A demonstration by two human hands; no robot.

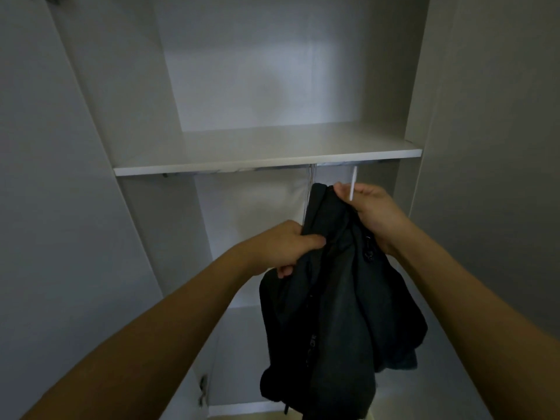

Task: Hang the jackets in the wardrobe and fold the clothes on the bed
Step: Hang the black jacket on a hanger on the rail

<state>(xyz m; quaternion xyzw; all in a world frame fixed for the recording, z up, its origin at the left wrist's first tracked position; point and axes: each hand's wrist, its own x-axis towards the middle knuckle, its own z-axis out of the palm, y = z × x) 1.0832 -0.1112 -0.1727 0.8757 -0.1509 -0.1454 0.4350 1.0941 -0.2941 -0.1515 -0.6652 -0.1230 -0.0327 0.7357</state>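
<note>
A dark jacket (336,298) is held up inside an open wardrobe (266,153), just below its shelf. The left hand (285,247) grips its shoulder; the right hand (369,210) fingers pinch a white hanger hook (353,183).

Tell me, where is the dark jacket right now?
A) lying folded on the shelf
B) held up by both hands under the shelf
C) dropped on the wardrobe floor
B: the left hand grips the jacket at its side while the right hand holds its top with a white hanger hook, just below the shelf.
</note>
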